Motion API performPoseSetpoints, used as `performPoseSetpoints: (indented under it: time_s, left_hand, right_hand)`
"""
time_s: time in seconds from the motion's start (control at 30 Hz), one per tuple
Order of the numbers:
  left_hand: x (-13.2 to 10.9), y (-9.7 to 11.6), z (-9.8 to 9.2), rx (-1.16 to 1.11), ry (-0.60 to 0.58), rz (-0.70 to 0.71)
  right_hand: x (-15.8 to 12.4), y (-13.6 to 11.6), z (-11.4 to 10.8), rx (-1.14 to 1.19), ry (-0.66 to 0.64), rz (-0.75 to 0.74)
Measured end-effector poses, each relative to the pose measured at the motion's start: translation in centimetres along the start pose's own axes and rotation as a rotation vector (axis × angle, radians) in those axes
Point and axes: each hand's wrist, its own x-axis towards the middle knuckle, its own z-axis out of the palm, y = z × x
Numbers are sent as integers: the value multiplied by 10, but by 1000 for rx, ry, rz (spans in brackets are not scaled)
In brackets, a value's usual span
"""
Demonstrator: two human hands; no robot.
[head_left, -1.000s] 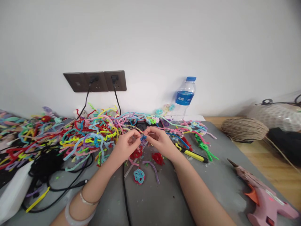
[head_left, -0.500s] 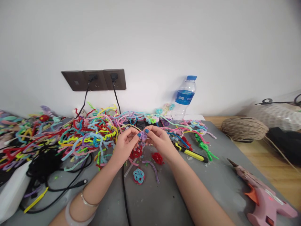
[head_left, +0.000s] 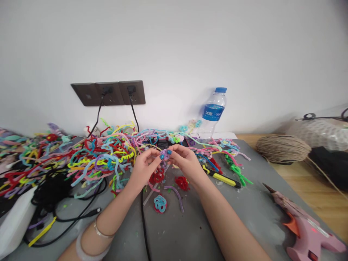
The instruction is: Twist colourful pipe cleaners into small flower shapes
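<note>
Between my fingertips is a small purple pipe-cleaner flower (head_left: 165,155). My left hand (head_left: 146,166) pinches it from the left and my right hand (head_left: 185,164) from the right, thumbs almost touching. Part of the flower is hidden behind the fingers. Below it on the grey table lie a red pipe-cleaner piece (head_left: 157,176) and another red flower (head_left: 182,183). Nearer to me rest a blue flower with a red edge (head_left: 160,203) and a loose purple pipe cleaner (head_left: 176,195).
Tangled pipe cleaners (head_left: 108,156) cover the back left. A yellow utility knife (head_left: 224,179) and green pipe cleaners (head_left: 236,169) lie right. A pink glue gun (head_left: 307,228) sits front right, a twine ball (head_left: 282,148) behind it. A bottle (head_left: 213,112) leans by the wall; black cables (head_left: 144,224) cross the table.
My thumbs have drawn slightly closer together on the purple flower, which has dipped a little. Both hands keep their pinch, and the table things lie as before.
</note>
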Motion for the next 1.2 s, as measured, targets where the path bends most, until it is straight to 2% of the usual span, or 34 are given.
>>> performPoseSetpoints:
  time_s: [0.27,0.37,0.47,0.57,0.67,0.77,0.93,1.13,1.2]
  left_hand:
    - [0,1,1,58,117,71]
    - [0,3,0,104,85,100]
    - [0,7,-4,158,0,104]
    - [0,9,-8,170,-105,47]
    - [1,8,-10,123,-152,-55]
    - [1,6,-9,57,-132,-140]
    - [1,2,-7,-53,-62,-188]
    - [4,-2,-6,-93,-77,-151]
    - [4,-2,-5,-115,-42,-153]
  right_hand:
    - [-3,-2,5,-45,-93,3]
    - [-2,-3,2,-67,-109,1]
    - [-2,-6,-3,-99,-127,15]
    - [-2,-10,-8,-162,-166,17]
    - [-3,-13,-10,-208,-186,14]
    - [-2,-12,-11,-200,-169,13]
    - [0,-9,-13,-185,-113,1]
    - [1,-8,-13,-226,-133,-27]
    - [1,-7,-11,-197,-114,-32]
